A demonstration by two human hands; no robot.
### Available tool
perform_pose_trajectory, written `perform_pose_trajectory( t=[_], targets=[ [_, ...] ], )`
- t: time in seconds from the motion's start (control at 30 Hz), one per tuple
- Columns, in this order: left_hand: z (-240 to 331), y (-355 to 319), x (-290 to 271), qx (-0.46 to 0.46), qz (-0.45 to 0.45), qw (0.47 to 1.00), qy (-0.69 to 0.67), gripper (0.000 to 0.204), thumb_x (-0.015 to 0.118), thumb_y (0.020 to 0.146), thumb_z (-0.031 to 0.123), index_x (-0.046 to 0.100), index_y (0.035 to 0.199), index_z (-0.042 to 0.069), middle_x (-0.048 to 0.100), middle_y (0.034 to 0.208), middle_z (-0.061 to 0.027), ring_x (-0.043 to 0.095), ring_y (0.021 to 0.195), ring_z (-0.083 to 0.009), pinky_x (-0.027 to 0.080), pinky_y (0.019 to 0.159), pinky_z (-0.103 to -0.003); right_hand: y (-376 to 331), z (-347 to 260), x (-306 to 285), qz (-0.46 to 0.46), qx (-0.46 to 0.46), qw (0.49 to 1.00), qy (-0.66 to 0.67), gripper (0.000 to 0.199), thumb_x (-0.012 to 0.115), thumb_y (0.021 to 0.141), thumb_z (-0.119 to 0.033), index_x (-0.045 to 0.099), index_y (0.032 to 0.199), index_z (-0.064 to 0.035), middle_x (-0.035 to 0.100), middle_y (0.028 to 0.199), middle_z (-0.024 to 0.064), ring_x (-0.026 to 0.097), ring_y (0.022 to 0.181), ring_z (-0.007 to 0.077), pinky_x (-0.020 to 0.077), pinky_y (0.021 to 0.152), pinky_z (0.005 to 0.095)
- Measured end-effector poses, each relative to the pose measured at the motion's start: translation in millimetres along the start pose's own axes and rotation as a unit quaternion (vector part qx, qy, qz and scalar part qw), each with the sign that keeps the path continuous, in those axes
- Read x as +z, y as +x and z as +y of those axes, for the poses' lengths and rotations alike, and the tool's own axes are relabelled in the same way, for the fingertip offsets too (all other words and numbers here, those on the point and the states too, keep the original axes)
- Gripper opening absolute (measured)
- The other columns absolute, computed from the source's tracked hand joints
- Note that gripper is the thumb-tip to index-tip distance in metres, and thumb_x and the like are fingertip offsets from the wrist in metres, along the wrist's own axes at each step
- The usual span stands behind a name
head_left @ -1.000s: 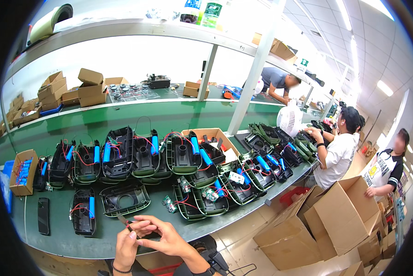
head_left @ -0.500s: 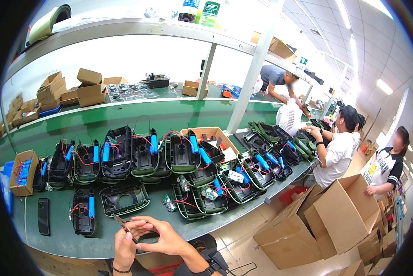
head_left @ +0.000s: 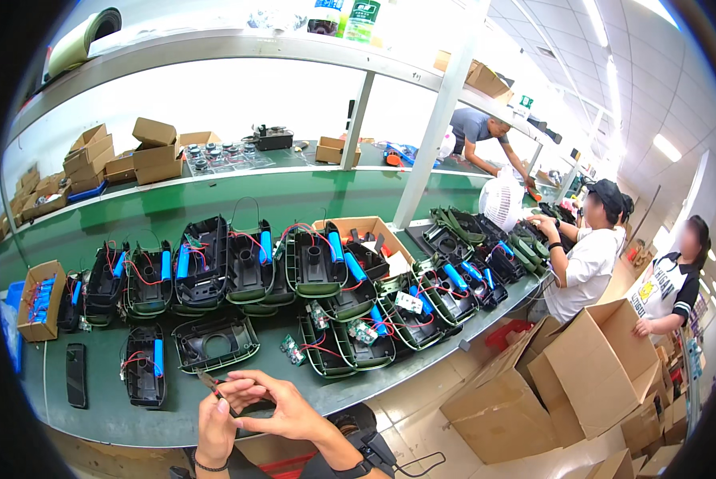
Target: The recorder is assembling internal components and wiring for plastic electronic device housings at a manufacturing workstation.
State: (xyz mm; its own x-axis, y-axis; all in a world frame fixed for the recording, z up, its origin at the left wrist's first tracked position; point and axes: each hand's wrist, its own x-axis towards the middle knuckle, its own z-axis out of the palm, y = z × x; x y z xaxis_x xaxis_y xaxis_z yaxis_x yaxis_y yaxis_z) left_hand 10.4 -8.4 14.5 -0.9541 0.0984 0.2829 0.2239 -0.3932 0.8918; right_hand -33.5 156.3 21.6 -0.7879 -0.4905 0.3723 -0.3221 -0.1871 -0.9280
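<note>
Well left of the left hand (head_left: 216, 427): brown cardboard box (head_left: 37, 331) of blue cylinders with red leads. Tangle risk: pulling one could drag others.

Nearer, left of the hands: flat black rectangular phone (head_left: 76, 375) lying on the dark green tabletop (head_left: 270, 363). An elbow sweep could knock it.

Next, just left of the hands: small black plastic shell (head_left: 144, 391) with an upright blue cylinder (head_left: 158, 358) and thin red wires hanging out at its left side. A snagged wire would probably strain its joint.

Straight beyond the hands: black plastic shell with a green rim and round opening (head_left: 190, 343). The tool points at its near edge; a slip forward could scratch the rim.

Hands: left pinches a slim metal-tipped hand tool with dark red grips (head_left: 207, 382), held between the hands near the table edge. Right hand (head_left: 282, 411) is curved, fingers lapping over the left's, thumb reaching to it. Can't tell if it grips anything. Fingers crowd the tool, so a pinch or nick is possible if it twists.

Right of and beyond the right hand: green circuit board with pale components (head_left: 292, 349), loose on red wires beside green-rimmed black shells (head_left: 326, 366). A sleeve catch could tear wires.
</note>
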Motion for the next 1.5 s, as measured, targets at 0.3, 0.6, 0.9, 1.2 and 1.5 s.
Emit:
perform_pose_trajectory(
  t=[0.3, 0.6, 0.9, 1.2, 1.5],
  targets=[
    [0, -1, -1, -0.01, -0.003, 0.999, -0.031, 0.056, 0.046, 0.108, 0.039, 0.054, 0.134, -0.011, 0.068, 0.123, -0.0267, 0.069, 0.115, -0.0327, 0.053, 0.105, -0.044, -2, 2, 2, 0.008, 0.029, 0.999, 0.025, 0.069, 0.085, 0.084, -0.017, 0.055, 0.144, -0.0035, 0.074, 0.117, 0.0141, 0.072, 0.108, 0.0215, 0.0551, 0.097, 0.0365],
    [0, 3, -2, -0.018, -0.02, 0.999, -0.026, 0.061, 0.052, 0.107, 0.042, 0.054, 0.137, -0.012, 0.067, 0.129, -0.0275, 0.067, 0.121, -0.0332, 0.051, 0.109, -0.043, 1, 1, -4, -0.001, 0.045, 0.999, 0.019, 0.066, 0.083, 0.086, -0.01, 0.054, 0.144, -0.0009, 0.069, 0.127, 0.0109, 0.068, 0.114, 0.0177, 0.0556, 0.1, 0.0341],
    [0, -5, -1, -0.02, -0.007, 0.999, -0.031, 0.058, 0.049, 0.108, 0.04, 0.054, 0.134, -0.011, 0.068, 0.124, -0.0268, 0.068, 0.117, -0.0349, 0.054, 0.105, -0.045, -5, 5, -2, -0.007, 0.047, 0.998, -0.033, 0.057, 0.085, 0.085, -0.016, 0.062, 0.135, -0.0011, 0.072, 0.12, 0.0104, 0.069, 0.108, 0.0157, 0.0547, 0.098, 0.0334],
    [2, -1, -2, -0.016, -0.011, 0.999, -0.028, 0.057, 0.049, 0.108, 0.039, 0.054, 0.135, -0.011, 0.068, 0.125, -0.0262, 0.067, 0.119, -0.0343, 0.052, 0.106, -0.045, -3, 4, 1, 0.0, 0.05, 0.998, -0.039, 0.066, 0.084, 0.085, -0.013, 0.057, 0.144, -0.0027, 0.072, 0.119, 0.0095, 0.068, 0.11, 0.016, 0.0543, 0.099, 0.0331],
    [0, -2, -3, -0.002, -0.023, 0.999, -0.043, 0.058, 0.05, 0.107, 0.04, 0.054, 0.136, -0.01, 0.068, 0.126, -0.0248, 0.067, 0.12, -0.0337, 0.052, 0.107, -0.045, -3, 10, -3, -0.016, 0.039, 0.999, -0.015, 0.064, 0.086, 0.085, -0.012, 0.059, 0.142, -0.0011, 0.069, 0.127, 0.0086, 0.065, 0.116, 0.0156, 0.0525, 0.103, 0.0333]
  ],
)
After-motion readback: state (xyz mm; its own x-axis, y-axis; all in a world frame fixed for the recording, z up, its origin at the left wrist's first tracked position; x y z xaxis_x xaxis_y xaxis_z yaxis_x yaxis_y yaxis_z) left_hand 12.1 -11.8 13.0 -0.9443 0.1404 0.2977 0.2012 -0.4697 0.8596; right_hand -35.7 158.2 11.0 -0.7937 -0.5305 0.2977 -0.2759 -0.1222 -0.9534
